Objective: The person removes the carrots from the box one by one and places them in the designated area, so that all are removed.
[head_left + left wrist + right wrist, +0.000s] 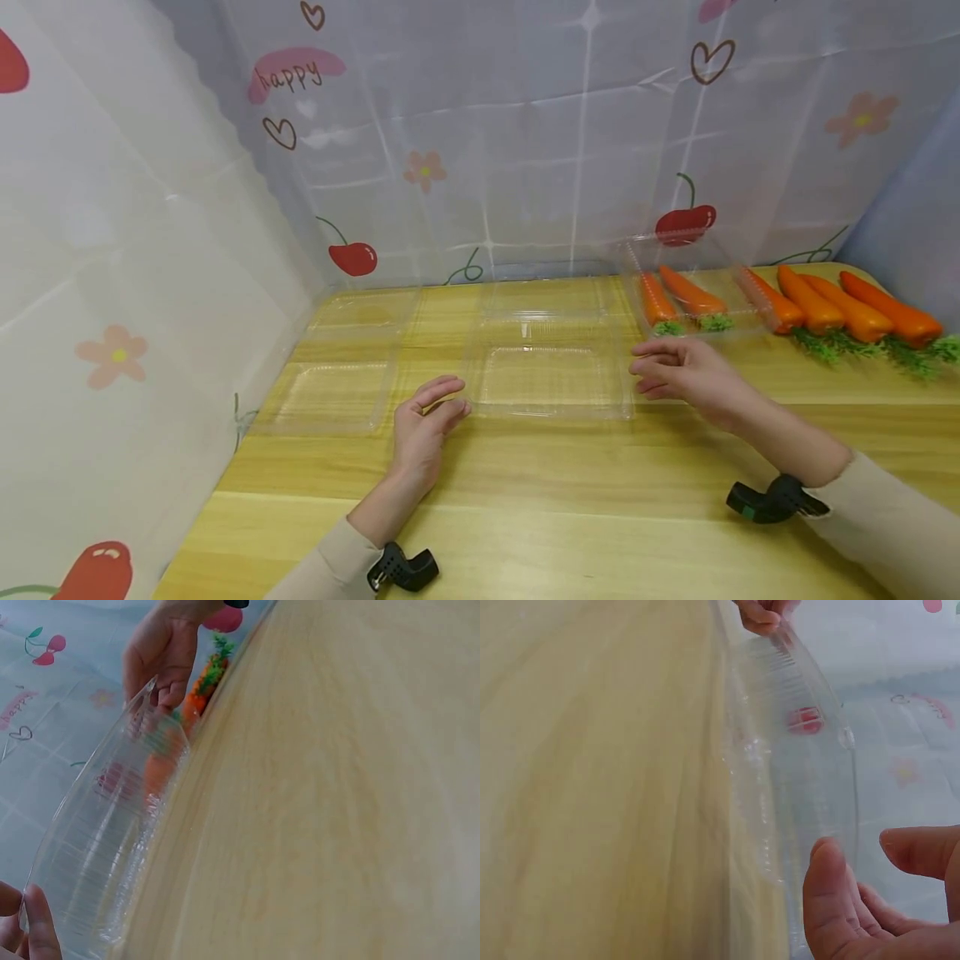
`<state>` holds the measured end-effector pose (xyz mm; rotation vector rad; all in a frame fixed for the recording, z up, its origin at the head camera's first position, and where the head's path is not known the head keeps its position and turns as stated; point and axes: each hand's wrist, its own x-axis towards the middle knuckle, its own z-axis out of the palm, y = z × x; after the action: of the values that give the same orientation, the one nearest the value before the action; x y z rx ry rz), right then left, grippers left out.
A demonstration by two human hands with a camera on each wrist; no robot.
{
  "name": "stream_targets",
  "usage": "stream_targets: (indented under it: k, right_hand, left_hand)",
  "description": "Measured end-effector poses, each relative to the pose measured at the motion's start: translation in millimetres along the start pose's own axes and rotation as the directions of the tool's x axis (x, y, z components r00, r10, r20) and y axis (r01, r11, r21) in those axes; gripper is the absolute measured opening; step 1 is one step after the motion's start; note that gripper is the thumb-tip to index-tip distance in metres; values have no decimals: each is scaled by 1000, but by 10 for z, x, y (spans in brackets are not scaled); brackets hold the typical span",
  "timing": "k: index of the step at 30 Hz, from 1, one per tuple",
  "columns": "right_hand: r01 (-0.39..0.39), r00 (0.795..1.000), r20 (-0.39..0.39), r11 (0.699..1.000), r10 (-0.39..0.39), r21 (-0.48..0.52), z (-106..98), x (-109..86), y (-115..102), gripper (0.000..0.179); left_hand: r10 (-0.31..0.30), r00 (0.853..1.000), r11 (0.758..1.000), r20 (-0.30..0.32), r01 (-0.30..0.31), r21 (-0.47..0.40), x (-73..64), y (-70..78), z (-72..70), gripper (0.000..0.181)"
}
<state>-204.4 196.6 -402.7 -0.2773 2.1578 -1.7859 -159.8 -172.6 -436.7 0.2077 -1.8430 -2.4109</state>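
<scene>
A clear plastic box (pixel 542 410) with its hinged lid raised behind it lies on the table between my hands. At its left edge, my left hand (pixel 426 429) pinches the rim between thumb and fingers, as the left wrist view shows. My right hand (pixel 686 375) is beside the right edge, its thumb (pixel 829 900) and fingers spread apart with nothing between them. From the left wrist, the box's side wall (pixel 90 847) runs between both hands. Behind the right hand, another clear box (pixel 742 332) has two orange toy carrots (pixel 690 292) in it.
A third clear box (pixel 330 425) lies flat on the left of the wooden table (pixel 540 517). Several toy carrots (pixel 870 312) with green tops lie at the right back. A printed cloth (pixel 517 150) hangs behind the table and along its sides.
</scene>
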Motion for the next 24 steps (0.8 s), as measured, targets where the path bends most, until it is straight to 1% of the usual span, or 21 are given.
stream_targets:
  k: [4, 9, 14, 19, 24]
  right_hand:
    - [-7, 1000, 4, 998, 6, 54, 55, 29, 40, 59]
    - [-5, 1000, -6, 996, 6, 90, 112, 42, 69, 61]
    - [-1, 1000, -22, 991, 4, 136, 182, 84, 98, 59]
    - [-7, 1000, -9, 984, 9, 179, 265, 130, 103, 60]
    - [-14, 1000, 11, 972, 12, 235, 335, 164, 90, 61]
  left_hand:
    - [-2, 1000, 1000, -2, 2, -4, -7, 6, -12, 33]
    - [-5, 1000, 1000, -12, 5, -13, -28, 30, -24, 35]
    - [-11, 1000, 1000, -19, 11, -9, -75, 62, -68, 37]
    - [-10, 999, 1000, -44, 10, -1, -128, 87, -132, 37]
    - [-15, 998, 1000, -57, 16, 12, -176, 115, -179, 37]
